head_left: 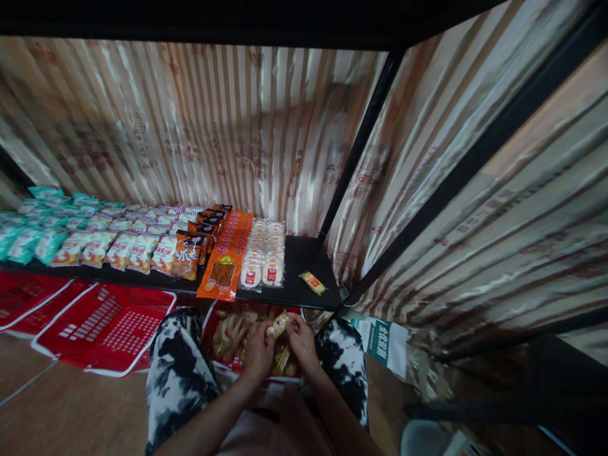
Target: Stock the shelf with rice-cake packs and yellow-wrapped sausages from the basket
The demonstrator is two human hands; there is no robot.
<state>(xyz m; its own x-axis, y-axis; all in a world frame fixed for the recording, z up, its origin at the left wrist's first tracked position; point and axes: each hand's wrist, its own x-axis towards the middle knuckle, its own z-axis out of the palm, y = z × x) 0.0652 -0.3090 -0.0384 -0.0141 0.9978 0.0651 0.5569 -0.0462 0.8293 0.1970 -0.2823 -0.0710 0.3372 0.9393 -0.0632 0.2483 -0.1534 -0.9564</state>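
Note:
Between my two hands is a small wrapped snack (278,325) in a pale yellowish wrapper. My left hand (259,349) closes on its left end, and my right hand (301,340) grips the right end. Below them, between my knees, a red basket (209,316) holds many wrapped snacks, partly hidden by my hands and forearms. A similar yellow packet (313,283) lies alone on the black shelf (304,253) just beyond my right hand. Left of it, round white crackers in clear wrappers (264,253) stand in two rows.
Orange snack bags (225,253), brown-orange packets (186,253), white packets (142,251) and teal packets (26,244) line the shelf leftward. Red shopping baskets (104,323) stand on the floor at left. Black shelf posts (361,139) rise before a striped curtain (213,126). A white-green bag (384,342) sits at right.

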